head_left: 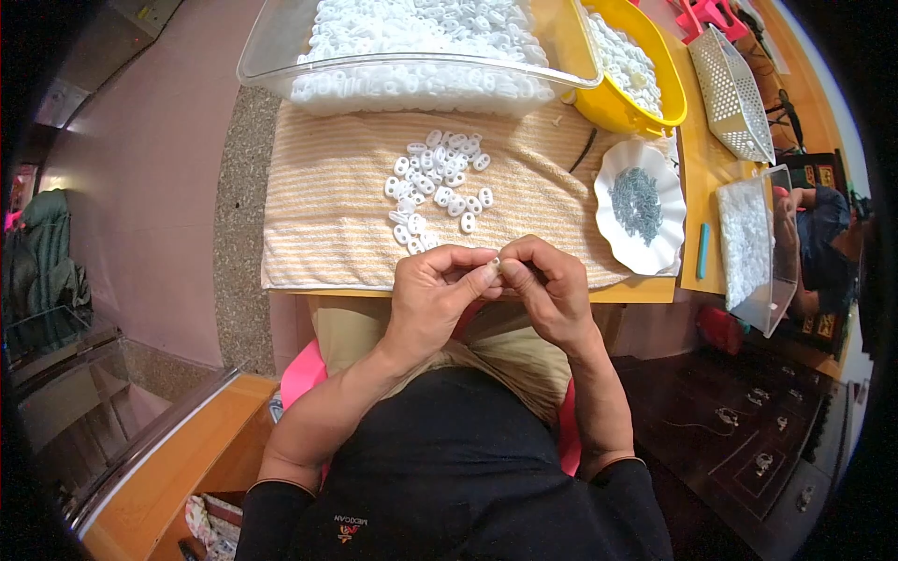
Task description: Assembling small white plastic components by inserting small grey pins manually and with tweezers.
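Both hands meet just above the table's near edge. Thumb and fingers of my left hand (435, 290) are pinched on a small white plastic piece (494, 265), mostly covered by the fingertips. My right hand (554, 290) pinches at the same piece from the other side. Just beyond them, a loose pile of white oval plastic pieces with two holes (440, 178) lies on the striped towel (327, 206). To the right, a white scalloped dish (608, 238) holds many tiny grey metal bits, too small to name surely.
A see-through bin (421, 64) full of white pieces stands at the back. Beside it is a yellow basin (675, 89) with more. Farther right are a white perforated basket (734, 98), a teal stick (703, 251) and another see-through box (781, 257) of white pieces.
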A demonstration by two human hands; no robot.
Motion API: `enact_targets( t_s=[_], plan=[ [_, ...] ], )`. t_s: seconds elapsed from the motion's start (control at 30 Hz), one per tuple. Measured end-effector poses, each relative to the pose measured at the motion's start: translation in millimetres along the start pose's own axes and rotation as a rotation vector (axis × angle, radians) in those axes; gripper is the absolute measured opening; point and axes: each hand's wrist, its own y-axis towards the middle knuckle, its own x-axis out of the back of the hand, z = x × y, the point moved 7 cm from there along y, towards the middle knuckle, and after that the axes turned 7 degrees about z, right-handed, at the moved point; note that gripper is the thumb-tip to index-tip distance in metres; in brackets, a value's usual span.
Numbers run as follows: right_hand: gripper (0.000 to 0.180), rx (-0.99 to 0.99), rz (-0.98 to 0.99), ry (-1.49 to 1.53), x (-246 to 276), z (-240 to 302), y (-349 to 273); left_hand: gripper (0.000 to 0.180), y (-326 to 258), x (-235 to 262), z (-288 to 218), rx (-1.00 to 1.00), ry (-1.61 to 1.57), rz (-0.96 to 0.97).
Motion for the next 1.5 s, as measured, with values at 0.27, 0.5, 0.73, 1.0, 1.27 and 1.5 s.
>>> enact_targets(
  t_s=[0.27,0.5,0.73,1.0,1.27,1.5],
  plan=[
    [0.016,-0.067,0.059,0.152,1.6,-4.5,1.4,0.019,0.9,1.2,-2.3,0.011,-0.006,-0.013],
    [0.024,-0.134,0.092,0.31,4.3,-10.1,-0.3,0.019,1.7,2.2,-3.2,0.035,-0.048,-0.04],
    [0.02,-0.183,0.089,0.298,3.5,-17.9,0.4,0.018,0.9,0.1,-2.4,0.039,-0.022,-0.017],
    [0.018,-0.199,0.075,0.328,2.3,-13.4,-0.9,0.019,0.7,-2.5,-1.0,0.043,-0.025,0.01],
    [0.011,-0.156,-0.212,0.025,57.9,-3.4,-8.6,0.02,0.0,3.1,-1.9,0.035,-0.005,-0.037],
    [0.016,-0.077,-0.081,-0.453,67.2,2.0,-7.5,0.02,1.1,3.4,-2.1,0.03,-0.024,-0.043]
  ],
)
